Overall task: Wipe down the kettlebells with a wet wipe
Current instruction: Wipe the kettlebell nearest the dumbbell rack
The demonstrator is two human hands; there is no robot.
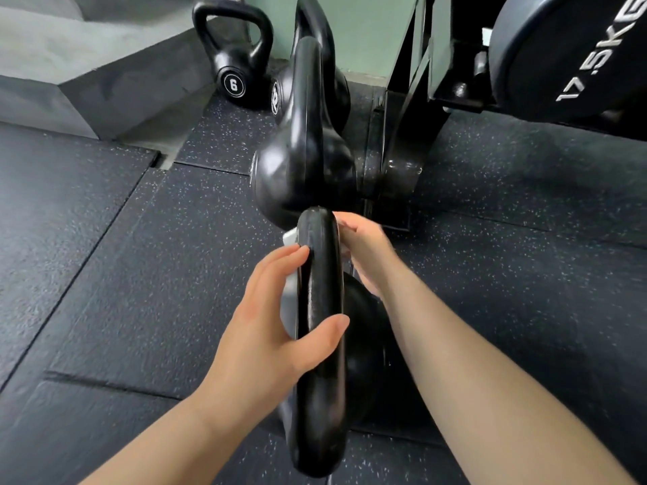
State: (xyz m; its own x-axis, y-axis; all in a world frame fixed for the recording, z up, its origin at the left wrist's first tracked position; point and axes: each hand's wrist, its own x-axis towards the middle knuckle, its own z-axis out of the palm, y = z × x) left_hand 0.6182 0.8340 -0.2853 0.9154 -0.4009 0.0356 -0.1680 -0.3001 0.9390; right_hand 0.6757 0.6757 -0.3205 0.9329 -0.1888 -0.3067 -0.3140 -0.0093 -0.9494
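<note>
The nearest kettlebell (pixel 364 327) stands on the floor (pixel 140 274) directly below the person, at the near end of a row that runs back toward the far wall. Its handle (pixel 320 274) is edge-on to the camera. The next kettlebell (pixel 304 169) is just behind it, and a small one marked 6 (pixel 234 64) sits in the far corner beside a concrete step.

The step in hand looks like wiping the handle. To do it well, the weight should stay planted on the floor while the wipe (pixel 290 239) is drawn round the whole loop. That includes the inner face and the two shoulders where the handle meets the ball, where grime is likely to collect.

The left hand (pixel 266 323) steadies the handle. Its thumb (pixel 332 325) is hooked across the near face and its fingers (pixel 297 253) lie fairly straight and close together along the left side.

The right hand (pixel 367 253) is curled against the right side near the top. White shows beneath it and again past the handle's left edge, so it appears to be clamping the wipe round the bar. Its fingertips are mostly hidden.
</note>
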